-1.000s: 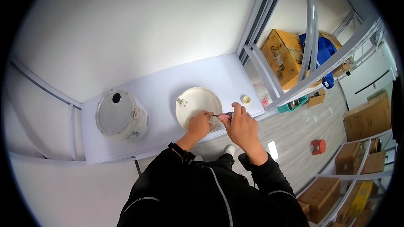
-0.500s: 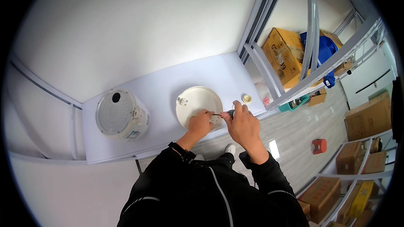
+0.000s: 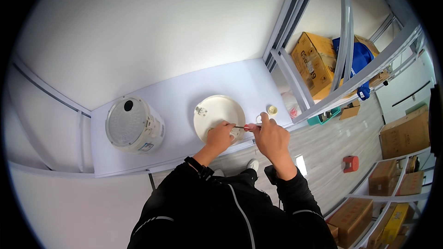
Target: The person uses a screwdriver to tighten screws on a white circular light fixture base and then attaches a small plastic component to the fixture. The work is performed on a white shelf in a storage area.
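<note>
Your right fingers (image 3: 255,127) are closed round the handle of a slim tool (image 3: 248,128) like a screwdriver, its red part showing by your fingertips and its dark shaft pointing left. Your left fingers (image 3: 227,127) are curled close together at the tip of that shaft; you can't tell from this view whether they pinch something small there or only steady it.

Under your left hand (image 3: 218,139) lies a round cream-white cover (image 3: 222,105), its raised rim toward you partly hidden by that hand. The tool's tip is over the near right part of the cover, while a small metal bracket (image 3: 200,110) sits inside at the far left. The cover rests on the pale desk (image 3: 175,94), near its front edge.

Just beyond your right hand (image 3: 272,142), a pale ring-shaped piece (image 3: 259,118) shows in part, with a small round yellowish container (image 3: 272,110) beside it. Well to the left on the desk stands a white drum-shaped housing (image 3: 127,124), with a dark round opening (image 3: 128,106) in its mesh-like face.

Off to your right, past the grey frame (image 3: 294,83), are a yellow carton (image 3: 314,62), a teal basket (image 3: 325,116) and a red stool (image 3: 350,163) on the floor.
</note>
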`<state>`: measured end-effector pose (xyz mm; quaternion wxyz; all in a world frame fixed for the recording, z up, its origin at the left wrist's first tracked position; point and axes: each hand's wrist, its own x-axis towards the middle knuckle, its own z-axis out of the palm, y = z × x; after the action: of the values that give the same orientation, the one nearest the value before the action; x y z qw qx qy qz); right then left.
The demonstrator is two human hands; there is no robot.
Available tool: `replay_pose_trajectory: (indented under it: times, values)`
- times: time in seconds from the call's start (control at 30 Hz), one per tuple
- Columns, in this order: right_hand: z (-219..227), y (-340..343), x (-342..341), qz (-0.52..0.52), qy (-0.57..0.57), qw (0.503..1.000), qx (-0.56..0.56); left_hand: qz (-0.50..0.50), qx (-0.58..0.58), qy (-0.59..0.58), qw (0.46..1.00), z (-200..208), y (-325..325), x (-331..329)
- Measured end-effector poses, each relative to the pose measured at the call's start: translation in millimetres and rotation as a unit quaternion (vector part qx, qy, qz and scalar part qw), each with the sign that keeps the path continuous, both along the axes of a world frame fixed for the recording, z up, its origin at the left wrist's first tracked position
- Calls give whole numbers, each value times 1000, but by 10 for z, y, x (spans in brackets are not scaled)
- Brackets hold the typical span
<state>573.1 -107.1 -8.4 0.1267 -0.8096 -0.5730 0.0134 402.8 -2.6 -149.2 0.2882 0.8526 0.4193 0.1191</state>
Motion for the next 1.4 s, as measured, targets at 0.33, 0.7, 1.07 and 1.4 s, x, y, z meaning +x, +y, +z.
replay_pose_trajectory:
  times: [0.33, 0.7, 1.07, 1.4]
  values:
    - [-26, 21, 10, 34, 68, 996, 50, 2, -1, -9, 1000, -1, -7, 3]
    - [-124, -30, 10, 76, 50, 988, 124, 8, -9, 0, 1000, 48, -17, 27]
    - [-37, -36, 15, 117, 50, 980, 154, 16, -5, -8, 1000, 27, -22, 23]
    - [4, 27, 53, 49, 24, 998, -20, 15, -2, -8, 1000, -12, -22, 58]
